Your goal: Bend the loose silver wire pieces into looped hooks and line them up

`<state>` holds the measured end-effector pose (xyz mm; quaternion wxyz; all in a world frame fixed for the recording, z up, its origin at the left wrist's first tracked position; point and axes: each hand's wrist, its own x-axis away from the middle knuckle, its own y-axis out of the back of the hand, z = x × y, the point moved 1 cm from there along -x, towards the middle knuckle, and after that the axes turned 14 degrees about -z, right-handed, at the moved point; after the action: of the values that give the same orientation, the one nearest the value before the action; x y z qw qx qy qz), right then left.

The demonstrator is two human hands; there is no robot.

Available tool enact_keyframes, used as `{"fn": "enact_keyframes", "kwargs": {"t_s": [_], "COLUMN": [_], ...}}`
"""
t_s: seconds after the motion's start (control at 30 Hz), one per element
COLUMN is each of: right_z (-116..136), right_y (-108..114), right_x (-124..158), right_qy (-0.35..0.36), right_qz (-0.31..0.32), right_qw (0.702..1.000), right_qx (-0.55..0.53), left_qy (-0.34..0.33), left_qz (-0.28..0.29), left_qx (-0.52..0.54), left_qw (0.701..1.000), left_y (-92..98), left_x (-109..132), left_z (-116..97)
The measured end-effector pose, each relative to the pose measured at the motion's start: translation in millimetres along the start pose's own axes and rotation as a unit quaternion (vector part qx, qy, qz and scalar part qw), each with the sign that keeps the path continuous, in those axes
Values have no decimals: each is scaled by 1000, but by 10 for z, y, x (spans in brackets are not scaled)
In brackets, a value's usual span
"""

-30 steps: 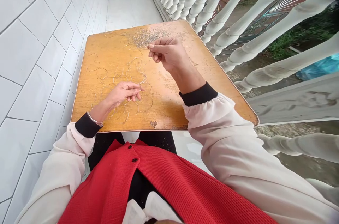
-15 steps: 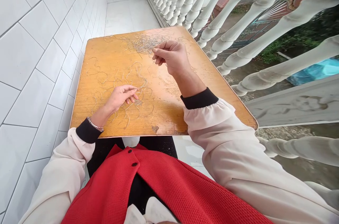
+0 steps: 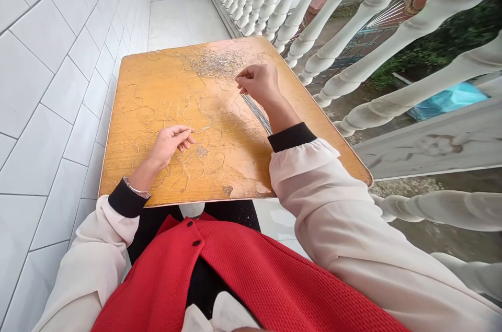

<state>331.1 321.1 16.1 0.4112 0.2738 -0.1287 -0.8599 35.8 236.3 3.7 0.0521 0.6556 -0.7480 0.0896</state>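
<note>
The person's right hand (image 3: pixel 259 82) hangs above the far part of a worn wooden table (image 3: pixel 157 81), its thumb and forefinger closed in a pinch with the other fingers curled in. Whether a strand is caught between those tips cannot be told. Under this hand and its wrist lies a straight bundle of thin grey strands (image 3: pixel 255 112), partly hidden by the forearm. Just beyond the fingertips, near the table's far edge, sits a tangled heap of fine strands (image 3: pixel 217 63).

The left hand (image 3: pixel 169 145) is lower and nearer the body, thumb meeting forefinger, the remaining fingers loosely bent. Pale lines run close to its tips, too thin to show whether they are gripped. Around and beyond it, loose curved strands (image 3: pixel 202 104) are scattered over the wood.

A bracelet (image 3: pixel 135 189) circles the left wrist beside a black cuff (image 3: pixel 126 198). The dark buttons (image 3: pixel 196 243) on the red vest (image 3: pixel 157 274) are too small to show any marking. The white panel (image 3: pixel 435 144) by the balusters (image 3: pixel 376 107) bears raised, scroll-like ornament, and its fine detail is blurred.
</note>
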Motion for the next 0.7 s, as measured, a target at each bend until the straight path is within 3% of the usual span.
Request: {"fn": "enact_keyframes", "kwargs": {"t_s": [0.17,0.37,0.53,0.7], "right_z": [-259,-169,3,-91], "right_y": [75,144,-6,-172], "right_x": [-132,-497,-1046,-1330], "right_qy": [-56,-84,-86,-88], "right_qz": [-18,-9,6,18], "right_qw": [998,995,995,993], "right_qx": [28,48,56,74], "left_qy": [-11,1,18,12], "left_qz": [22,20,26,42], "left_qx": [7,-11,-28,-61], "left_qw": [1000,1000,999,997], "left_y": [35,-8,-25,1], "left_x": [-22,18,85,117], "left_z": [85,66,16,47]}}
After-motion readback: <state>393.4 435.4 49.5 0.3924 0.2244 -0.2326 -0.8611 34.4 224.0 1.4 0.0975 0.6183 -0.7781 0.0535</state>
